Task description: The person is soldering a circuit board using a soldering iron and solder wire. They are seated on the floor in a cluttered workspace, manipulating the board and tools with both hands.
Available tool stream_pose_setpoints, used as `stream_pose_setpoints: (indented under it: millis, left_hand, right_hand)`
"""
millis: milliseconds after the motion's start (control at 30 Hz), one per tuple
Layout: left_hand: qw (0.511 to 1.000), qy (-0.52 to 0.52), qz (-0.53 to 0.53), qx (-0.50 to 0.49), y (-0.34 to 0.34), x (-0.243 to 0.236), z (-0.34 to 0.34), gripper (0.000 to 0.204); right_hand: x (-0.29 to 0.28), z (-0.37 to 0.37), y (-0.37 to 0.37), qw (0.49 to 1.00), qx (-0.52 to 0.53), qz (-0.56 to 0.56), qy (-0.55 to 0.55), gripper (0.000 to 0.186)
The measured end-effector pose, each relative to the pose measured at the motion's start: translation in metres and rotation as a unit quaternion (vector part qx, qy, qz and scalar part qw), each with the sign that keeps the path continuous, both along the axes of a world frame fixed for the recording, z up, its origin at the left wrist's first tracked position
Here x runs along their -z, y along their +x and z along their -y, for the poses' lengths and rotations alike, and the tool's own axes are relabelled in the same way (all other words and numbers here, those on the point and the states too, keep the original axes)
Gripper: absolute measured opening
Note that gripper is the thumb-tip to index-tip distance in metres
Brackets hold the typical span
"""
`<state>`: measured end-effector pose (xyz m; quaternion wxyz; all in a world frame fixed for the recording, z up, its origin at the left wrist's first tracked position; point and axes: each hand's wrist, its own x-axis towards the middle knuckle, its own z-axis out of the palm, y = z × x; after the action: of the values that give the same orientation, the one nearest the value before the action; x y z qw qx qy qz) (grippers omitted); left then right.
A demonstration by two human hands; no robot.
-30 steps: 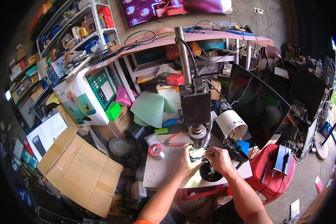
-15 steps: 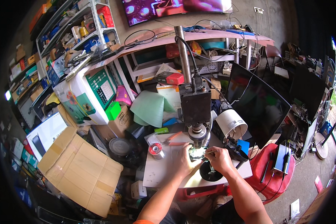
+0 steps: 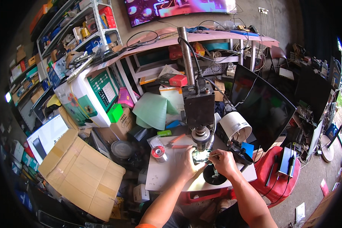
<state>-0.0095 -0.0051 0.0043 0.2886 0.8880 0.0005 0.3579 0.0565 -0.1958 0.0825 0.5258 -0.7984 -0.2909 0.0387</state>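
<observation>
Under the lens of a black microscope (image 3: 198,108) on a steel post, my left hand (image 3: 187,164) grips the edge of a small, brightly lit circuit board (image 3: 201,156). My right hand (image 3: 223,164) pinches a thin tool (image 3: 216,154) whose tip reaches toward the board; glare and the fingers hide its exact kind. Below the hands, the round black microscope base (image 3: 215,175) rests on a small white tabletop (image 3: 161,178). A solder spool (image 3: 159,154) stands left of my left hand. Orange-handled pliers (image 3: 176,141) lie behind it.
An opened cardboard box (image 3: 85,173) sits at the left. On the right, a red stool (image 3: 271,178) carries a blue-grey device (image 3: 287,163) with cables. Behind are a white bucket (image 3: 235,125), a dark screen (image 3: 262,104) and a cluttered bench (image 3: 155,43). A wall screen (image 3: 178,8) glows at the top.
</observation>
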Motion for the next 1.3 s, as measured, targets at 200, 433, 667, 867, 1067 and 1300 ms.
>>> stream_pose_setpoints:
  millis: [200,433,667,867,1067,1300]
  left_hand:
    - [1.0,-0.004,-0.001,-0.004,-0.001,-0.003,0.002,0.095]
    - [0.999,-0.031,0.015,0.024,0.004,0.01,-0.003,0.094]
    - [0.998,-0.031,0.024,0.04,0.006,0.009,-0.003,0.093]
    - [0.999,-0.031,0.026,0.034,0.006,0.011,-0.004,0.092]
    - [0.999,-0.035,0.024,0.03,0.008,0.016,-0.006,0.092]
    - [0.999,-0.009,0.029,0.019,0.006,0.011,-0.004,0.092]
  right_hand:
    - [0.004,0.0,0.002,1.0,-0.003,0.009,0.004,0.013]
    - [0.007,-0.002,0.002,1.0,0.002,0.006,-0.002,0.014]
    - [0.012,-0.001,0.004,1.0,-0.002,0.009,0.024,0.014]
    - [0.006,-0.001,0.002,1.0,-0.002,0.004,0.018,0.015]
    - [0.012,-0.002,0.004,1.0,-0.003,0.011,0.023,0.015]
    - [0.019,-0.002,0.007,0.998,-0.007,0.051,0.02,0.014]
